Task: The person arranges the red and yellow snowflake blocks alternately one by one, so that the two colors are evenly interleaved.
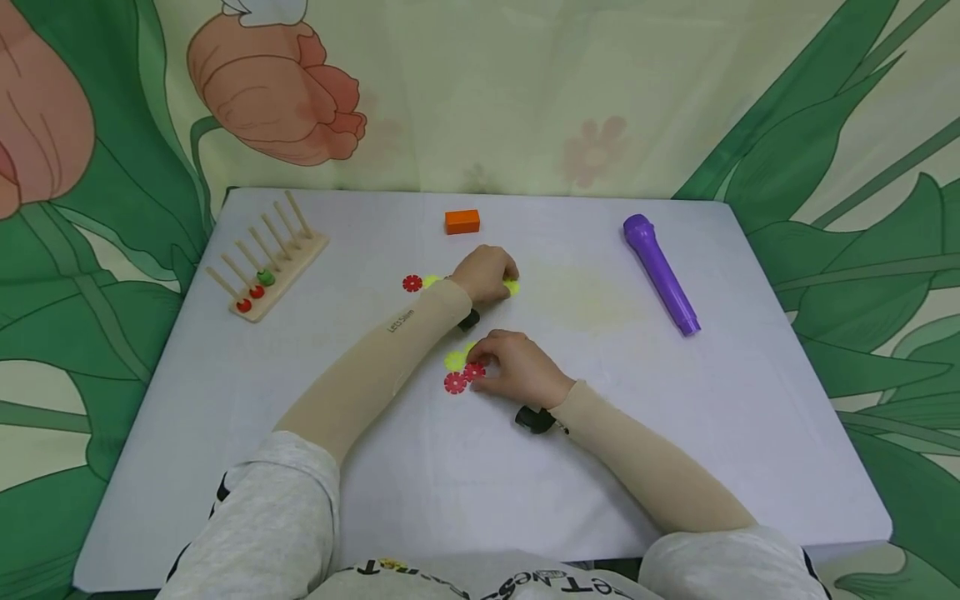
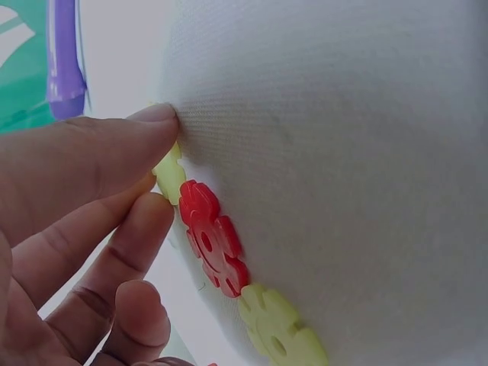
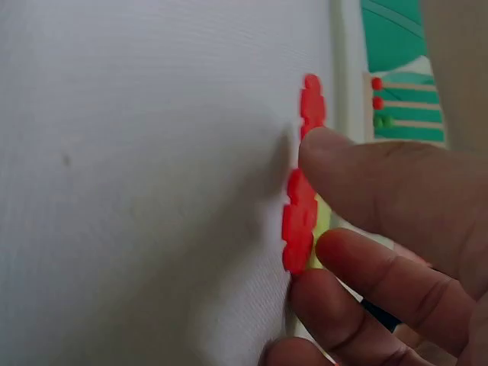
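My left hand [image 1: 483,273] pinches a yellow snowflake disc [image 2: 171,177] between thumb and fingers, at the end of a row on the table. Beside it in the left wrist view are a red disc [image 2: 213,240] and another yellow disc [image 2: 282,328]; a red disc [image 1: 412,283] ends the row. Closer to the body, my right hand [image 1: 521,367] pinches a red disc [image 1: 474,372] at the edge of a small cluster. Another red disc [image 1: 455,382] and a yellow disc [image 1: 454,361] lie against it. A further yellow piece is partly hidden by the fingers.
A wooden peg stand [image 1: 288,279] with red and green beads stands at the table's left. An orange block [image 1: 462,222] lies near the back edge, and a purple microphone-shaped tube [image 1: 662,275] on the right. White cloth covers the table [image 1: 420,500].
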Demonstrator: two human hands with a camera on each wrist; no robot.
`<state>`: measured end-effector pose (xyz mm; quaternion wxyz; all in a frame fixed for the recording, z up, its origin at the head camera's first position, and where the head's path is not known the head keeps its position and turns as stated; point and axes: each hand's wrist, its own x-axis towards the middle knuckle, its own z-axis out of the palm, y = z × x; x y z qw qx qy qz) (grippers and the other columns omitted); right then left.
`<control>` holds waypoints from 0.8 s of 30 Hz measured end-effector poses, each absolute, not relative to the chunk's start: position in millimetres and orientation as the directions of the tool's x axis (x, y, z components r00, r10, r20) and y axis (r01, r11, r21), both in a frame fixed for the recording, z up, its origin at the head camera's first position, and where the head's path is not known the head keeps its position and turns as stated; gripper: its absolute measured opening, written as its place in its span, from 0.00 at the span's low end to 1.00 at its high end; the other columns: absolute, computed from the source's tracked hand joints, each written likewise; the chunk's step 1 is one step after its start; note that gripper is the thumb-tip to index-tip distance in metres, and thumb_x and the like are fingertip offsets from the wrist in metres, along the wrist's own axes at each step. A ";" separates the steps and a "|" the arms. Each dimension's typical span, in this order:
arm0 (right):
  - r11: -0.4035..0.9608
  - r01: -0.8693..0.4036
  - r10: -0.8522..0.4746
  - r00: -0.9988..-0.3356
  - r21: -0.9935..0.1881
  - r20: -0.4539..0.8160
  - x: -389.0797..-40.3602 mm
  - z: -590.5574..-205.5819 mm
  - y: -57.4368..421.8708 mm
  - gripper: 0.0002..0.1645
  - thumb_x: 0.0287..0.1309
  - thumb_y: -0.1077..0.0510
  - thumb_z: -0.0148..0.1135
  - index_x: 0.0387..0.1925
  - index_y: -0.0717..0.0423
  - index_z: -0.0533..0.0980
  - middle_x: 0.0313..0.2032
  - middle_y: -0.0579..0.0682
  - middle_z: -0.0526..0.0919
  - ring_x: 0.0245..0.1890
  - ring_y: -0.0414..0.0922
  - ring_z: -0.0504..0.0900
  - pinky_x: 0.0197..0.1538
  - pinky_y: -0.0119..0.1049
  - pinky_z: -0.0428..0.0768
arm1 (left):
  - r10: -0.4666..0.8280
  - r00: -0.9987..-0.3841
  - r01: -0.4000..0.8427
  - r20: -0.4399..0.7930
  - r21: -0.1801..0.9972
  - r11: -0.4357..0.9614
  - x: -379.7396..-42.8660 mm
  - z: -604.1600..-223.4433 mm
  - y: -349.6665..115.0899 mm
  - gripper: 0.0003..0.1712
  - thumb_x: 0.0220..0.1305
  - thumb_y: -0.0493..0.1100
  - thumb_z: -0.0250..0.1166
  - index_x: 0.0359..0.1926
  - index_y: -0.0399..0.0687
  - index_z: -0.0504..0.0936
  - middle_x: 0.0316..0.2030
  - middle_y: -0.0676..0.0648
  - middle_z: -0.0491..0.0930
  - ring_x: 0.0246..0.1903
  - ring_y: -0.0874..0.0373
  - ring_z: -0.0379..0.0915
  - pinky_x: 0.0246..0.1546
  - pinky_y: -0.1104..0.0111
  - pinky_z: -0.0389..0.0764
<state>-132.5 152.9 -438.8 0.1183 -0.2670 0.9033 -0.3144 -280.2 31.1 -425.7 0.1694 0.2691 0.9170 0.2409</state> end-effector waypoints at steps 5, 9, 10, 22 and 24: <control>0.681 -0.459 -0.564 -0.825 -0.571 -0.010 -128.6 -438.4 149.3 0.15 0.54 0.58 0.79 0.44 0.51 0.88 0.38 0.46 0.84 0.39 0.43 0.80 0.45 0.35 0.79 | 0.568 -0.803 0.410 -0.179 0.526 0.745 -279.7 -424.9 31.6 0.19 0.65 0.36 0.70 0.57 0.42 0.87 0.54 0.45 0.86 0.55 0.51 0.77 0.66 0.61 0.77; 0.669 -0.485 -0.584 -0.812 -0.562 0.005 -128.7 -437.8 149.0 0.14 0.54 0.60 0.78 0.44 0.52 0.88 0.39 0.47 0.85 0.40 0.44 0.81 0.46 0.36 0.80 | 0.566 -0.805 0.412 -0.179 0.517 0.750 -279.6 -425.6 32.1 0.20 0.65 0.35 0.71 0.58 0.43 0.87 0.55 0.46 0.87 0.55 0.52 0.77 0.65 0.61 0.77; 0.665 -0.490 -0.590 -0.808 -0.563 0.006 -129.3 -437.3 149.1 0.14 0.55 0.61 0.78 0.44 0.52 0.88 0.39 0.47 0.85 0.40 0.44 0.81 0.47 0.36 0.80 | 0.566 -0.805 0.413 -0.178 0.518 0.750 -279.8 -425.6 32.3 0.20 0.65 0.35 0.70 0.58 0.43 0.87 0.55 0.46 0.87 0.55 0.52 0.77 0.65 0.62 0.77; 0.689 -0.453 -0.590 -0.804 -0.565 -0.075 -134.6 -433.1 145.8 0.10 0.51 0.62 0.74 0.38 0.54 0.84 0.37 0.47 0.82 0.37 0.40 0.76 0.44 0.33 0.78 | 0.573 -0.801 0.408 -0.173 0.543 0.734 -279.7 -425.6 31.6 0.20 0.65 0.35 0.71 0.58 0.42 0.87 0.57 0.44 0.86 0.58 0.51 0.78 0.66 0.61 0.77; 0.691 -0.459 -0.594 -0.801 -0.558 -0.076 -134.6 -432.4 145.8 0.11 0.51 0.62 0.74 0.39 0.55 0.84 0.38 0.47 0.82 0.37 0.40 0.76 0.44 0.34 0.78 | 0.576 -0.799 0.410 -0.173 0.544 0.732 -279.8 -425.2 31.8 0.20 0.65 0.35 0.71 0.58 0.41 0.87 0.57 0.44 0.86 0.58 0.51 0.78 0.66 0.61 0.77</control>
